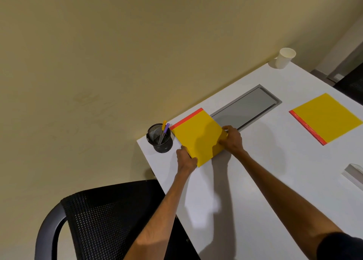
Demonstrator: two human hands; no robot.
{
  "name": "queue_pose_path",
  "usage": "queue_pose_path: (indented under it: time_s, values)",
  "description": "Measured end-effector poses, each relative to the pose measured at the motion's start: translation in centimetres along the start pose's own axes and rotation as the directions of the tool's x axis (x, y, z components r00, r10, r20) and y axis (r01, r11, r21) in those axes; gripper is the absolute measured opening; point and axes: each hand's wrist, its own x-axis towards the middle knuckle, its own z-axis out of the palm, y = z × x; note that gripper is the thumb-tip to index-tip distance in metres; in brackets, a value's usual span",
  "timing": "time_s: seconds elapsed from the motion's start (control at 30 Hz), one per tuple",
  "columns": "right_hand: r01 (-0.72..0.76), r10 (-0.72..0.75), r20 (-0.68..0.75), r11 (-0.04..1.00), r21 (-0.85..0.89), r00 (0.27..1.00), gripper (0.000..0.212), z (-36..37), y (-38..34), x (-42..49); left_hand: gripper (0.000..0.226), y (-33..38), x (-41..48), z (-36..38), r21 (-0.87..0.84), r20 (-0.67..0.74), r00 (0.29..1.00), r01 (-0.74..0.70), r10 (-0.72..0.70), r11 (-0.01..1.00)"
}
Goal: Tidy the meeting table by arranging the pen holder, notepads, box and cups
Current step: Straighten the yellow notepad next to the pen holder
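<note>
A yellow notepad [198,136] with a red spine strip lies near the white table's far left corner. My left hand [185,159] grips its near left corner and my right hand [232,139] grips its right corner. Just left of it stands a black mesh pen holder [160,140] with two pens, one yellow and one purple. A second yellow notepad [326,118] lies flat further right. A white paper cup [284,58] stands upright at the table's far corner. A pale box-like object [354,174] is cut off by the right frame edge.
A grey cable hatch [247,106] is set into the white table [255,181] between the two notepads. A black mesh office chair [98,220] stands at the table's left edge, below the pen holder. A beige wall borders the table's far side.
</note>
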Motion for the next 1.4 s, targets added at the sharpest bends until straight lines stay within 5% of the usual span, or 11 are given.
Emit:
queue_pose_path:
  time_s: [0.17, 0.3, 0.53, 1.1, 1.4]
  values:
    - [-0.043, 0.043, -0.04, 0.999, -0.008, 0.998, 0.069, 1.1, 0.2, 0.3, 0.025, 0.9, 0.3, 0.2, 0.04, 0.013, 0.999, 0.048, -0.048, 0.998]
    - [-0.011, 0.007, -0.076, 0.999, -0.049, 0.997, 0.068, 1.8, 0.0, 0.5, 0.045, 1.0, 0.3, 0.4, 0.103, 0.011, 0.995, 0.099, -0.101, 0.99]
    - [0.04, -0.052, -0.097, 0.991, -0.129, 0.994, 0.065, 2.8, -0.3, 0.2, 0.061, 0.6, 1.0, -0.7, 0.244, -0.005, 0.998, 0.06, -0.061, 0.968]
    - [0.16, -0.163, -0.015, 0.98, -0.114, 0.987, 0.063, 1.7, -0.5, -2.0, 0.081, -0.3, -1.4, -0.4, 0.269, -0.026, 0.999, 0.028, -0.022, 0.963]
    - [0.199, -0.204, -0.094, 0.979, -0.052, 0.975, 0.052, -2.4, -0.4, -8.2, 0.056, 1.5, -6.6, -0.2, 0.18, -0.066, 0.993, -0.086, 0.099, 0.98]
